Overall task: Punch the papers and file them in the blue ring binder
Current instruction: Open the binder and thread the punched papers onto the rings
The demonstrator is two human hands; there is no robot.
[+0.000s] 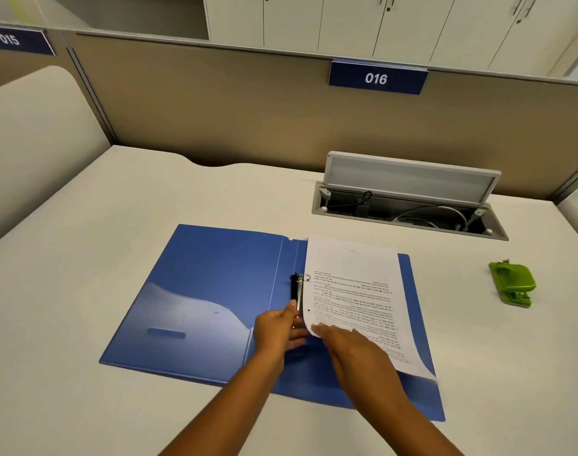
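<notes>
The blue ring binder (208,291) lies open on the desk. Its ring mechanism (297,292) runs along the spine, with the far ring passing through the papers. The printed papers (353,297) lie on the binder's right half, their near left corner lifted. My left hand (277,327) holds the near end of the ring mechanism with curled fingers. My right hand (353,347) rests flat on the near left part of the papers, fingers straight. A punched hole shows near the papers' left edge.
A green hole punch (513,284) sits on the desk at the right. An open cable box (409,205) with its lid raised lies behind the binder. A beige partition (248,103) bounds the desk at the back.
</notes>
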